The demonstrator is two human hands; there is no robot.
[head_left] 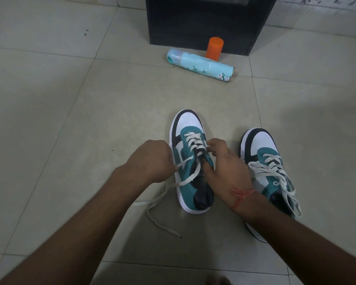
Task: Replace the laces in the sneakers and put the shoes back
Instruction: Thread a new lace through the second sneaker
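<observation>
Teal-white sneaker (190,161) standing upright on tiled floor (70,120), toe pointing away, half laced. Left hand (150,161) pinching white lace (185,161) at shoe's left side, grip clamping on it; loose end trailing over floor. Right hand (224,167) resting on shoe's tongue area, fingers curling round lace crossings. Second sneaker (269,171) lying just beside, right. Further off: aqua spray can (199,65) lying flat, orange cap (214,48) standing before black cabinet (203,21).
</observation>
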